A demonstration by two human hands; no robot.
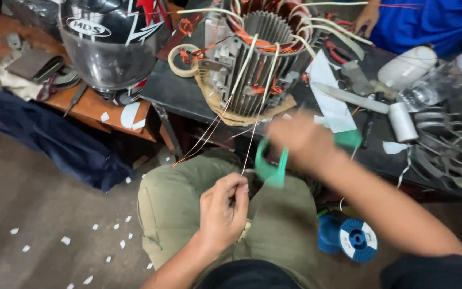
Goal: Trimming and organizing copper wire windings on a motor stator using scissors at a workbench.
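Note:
My left hand (223, 208) hovers over my lap, pinching the end of a thin wire lead (248, 150) that runs up to the finned grey motor stator (255, 59) with copper windings on the dark workbench (175, 91). My right hand (300, 140), blurred by motion, holds green-handled scissors (271, 166) just right of the wire and above my left hand. White sleeved leads (338, 36) hang off the stator's top.
A black helmet (110, 40) sits at the left on an orange table. A tape ring (180, 60), white rolls (402, 120), paper strips and metal parts crowd the bench. Blue wire spools (356, 239) stand on the floor. Another person in blue (429, 21) works across the bench.

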